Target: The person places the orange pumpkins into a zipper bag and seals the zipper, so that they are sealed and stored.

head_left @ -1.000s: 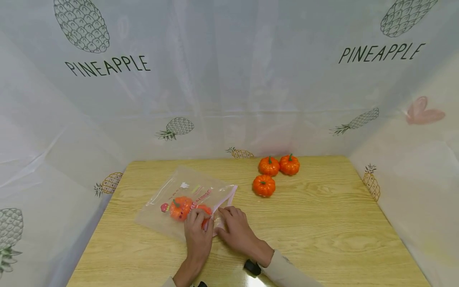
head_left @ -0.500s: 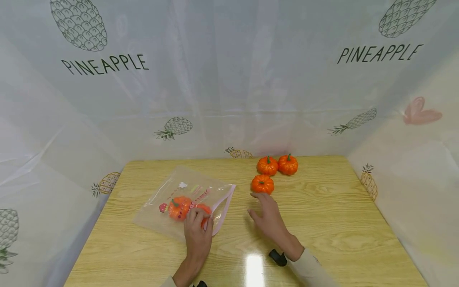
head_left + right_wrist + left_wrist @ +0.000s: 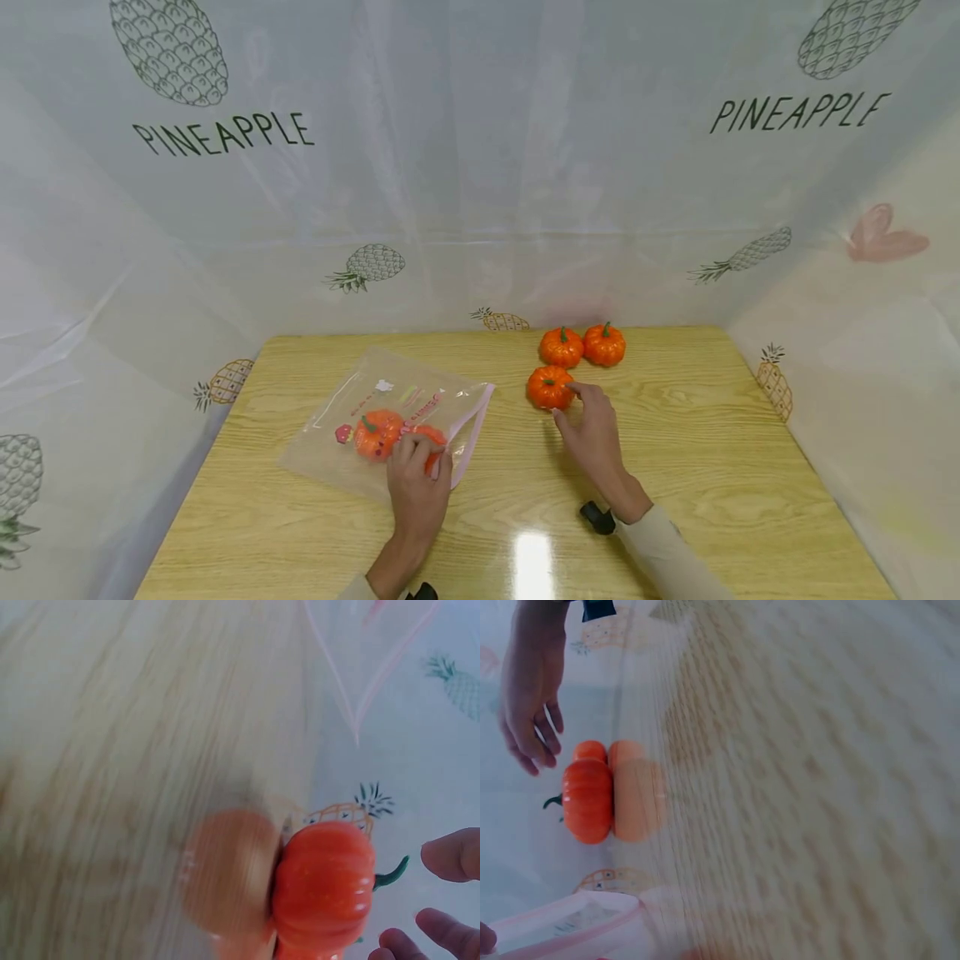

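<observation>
A clear zip bag (image 3: 322, 437) with a pink rim lies on the left half of the table, two small orange pumpkins inside; one pumpkin (image 3: 378, 435) shows fully through the plastic. My left hand (image 3: 418, 492) pinches the bag's rim, partly covering the other pumpkin (image 3: 429, 435). At the front of a group of loose pumpkins is a green-stemmed one (image 3: 550, 387). My right hand (image 3: 596, 433) reaches over its right side, thumb and fingers spread. In the right wrist view the fingers (image 3: 454, 855) stand apart from the pumpkin (image 3: 324, 889), above its stem.
Two more loose pumpkins sit behind the front one, a left one (image 3: 562, 347) and a right one (image 3: 604, 344). The wooden table (image 3: 697, 467) ends at a pale curtain (image 3: 480, 167) printed with pineapples, which also rises along both sides.
My right hand has let go of the bag's rim and moved right and away from me, up to the front pumpkin. The left hand stays at the bag.
</observation>
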`<state>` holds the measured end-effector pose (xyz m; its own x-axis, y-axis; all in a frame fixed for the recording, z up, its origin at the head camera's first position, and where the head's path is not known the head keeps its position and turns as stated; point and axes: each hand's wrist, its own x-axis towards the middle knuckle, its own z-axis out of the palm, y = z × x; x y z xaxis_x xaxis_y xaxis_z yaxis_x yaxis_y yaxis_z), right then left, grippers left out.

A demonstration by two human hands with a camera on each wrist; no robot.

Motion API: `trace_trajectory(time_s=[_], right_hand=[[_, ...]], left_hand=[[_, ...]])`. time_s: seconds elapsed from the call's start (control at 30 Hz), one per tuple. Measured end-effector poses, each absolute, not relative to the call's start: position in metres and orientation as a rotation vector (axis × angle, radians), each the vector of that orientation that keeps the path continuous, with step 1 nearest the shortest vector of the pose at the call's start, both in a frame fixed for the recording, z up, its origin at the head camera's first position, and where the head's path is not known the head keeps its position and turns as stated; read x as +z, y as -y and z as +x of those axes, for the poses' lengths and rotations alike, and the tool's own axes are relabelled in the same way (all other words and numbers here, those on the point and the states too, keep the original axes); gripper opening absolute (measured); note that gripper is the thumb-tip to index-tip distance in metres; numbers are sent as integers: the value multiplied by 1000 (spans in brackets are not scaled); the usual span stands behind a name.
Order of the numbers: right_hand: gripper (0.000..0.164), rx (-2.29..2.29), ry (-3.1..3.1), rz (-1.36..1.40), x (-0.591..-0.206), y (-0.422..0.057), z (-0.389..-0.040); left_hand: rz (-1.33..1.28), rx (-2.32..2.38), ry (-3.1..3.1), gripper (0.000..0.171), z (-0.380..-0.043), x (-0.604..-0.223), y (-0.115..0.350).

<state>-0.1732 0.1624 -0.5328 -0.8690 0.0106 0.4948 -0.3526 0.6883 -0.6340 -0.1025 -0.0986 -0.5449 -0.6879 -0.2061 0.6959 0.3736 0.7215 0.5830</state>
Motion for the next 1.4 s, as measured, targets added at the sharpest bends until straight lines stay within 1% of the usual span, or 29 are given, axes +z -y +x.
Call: trace_trajectory(time_s=[0.27, 0.6, 1.0, 1.23, 1.4], right_hand=[[47, 1057, 2453, 214, -540, -169, -181], [68, 1034, 2609, 169, -543, -169, -191], [84, 988, 2756, 170, -543, -167, -202], [84, 1040, 2841, 127, -541, -165, -213], [83, 1113, 2814, 131, -543, -163, -211]], left_hand=[[-171, -710, 2183, 22, -103, -548, 101], [-163, -622, 2235, 20, -102, -548, 104], [-141, -623, 2269, 21, -101, -545, 105], [-131, -633, 2280, 22, -100, -544, 106], [-135, -630, 2272, 21, -99, -544, 105]])
